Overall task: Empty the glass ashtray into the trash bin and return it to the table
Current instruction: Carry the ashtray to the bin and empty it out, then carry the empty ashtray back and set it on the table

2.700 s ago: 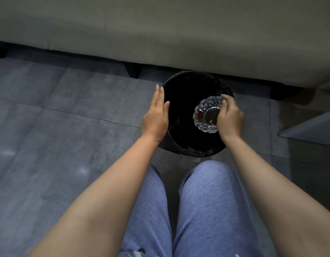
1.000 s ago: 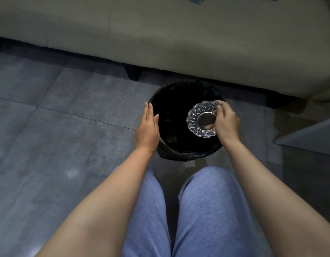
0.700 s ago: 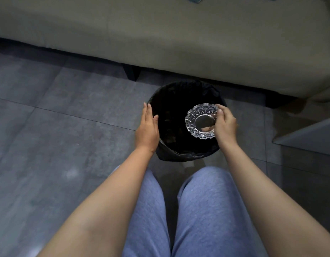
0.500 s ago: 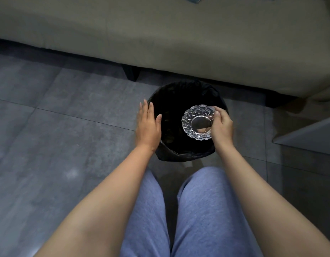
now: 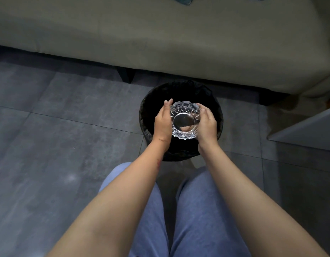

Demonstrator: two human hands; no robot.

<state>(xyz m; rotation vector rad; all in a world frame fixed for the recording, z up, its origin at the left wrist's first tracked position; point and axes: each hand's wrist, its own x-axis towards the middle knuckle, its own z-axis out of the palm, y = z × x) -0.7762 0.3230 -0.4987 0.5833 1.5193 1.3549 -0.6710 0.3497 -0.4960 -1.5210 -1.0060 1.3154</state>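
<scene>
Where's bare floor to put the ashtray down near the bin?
Open tiles left of the bin, out from the sofa. A narrower strip right of it, before the grey edge. Crowded: both hands hold the ashtray over the bin; knees behind.

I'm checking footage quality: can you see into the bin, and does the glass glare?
Head view: dim, even light; the trash bin's interior is solid black, contents unreadable. The glass ashtray, between left hand and right hand, shows only small highlights. Edges bow slightly.
</scene>
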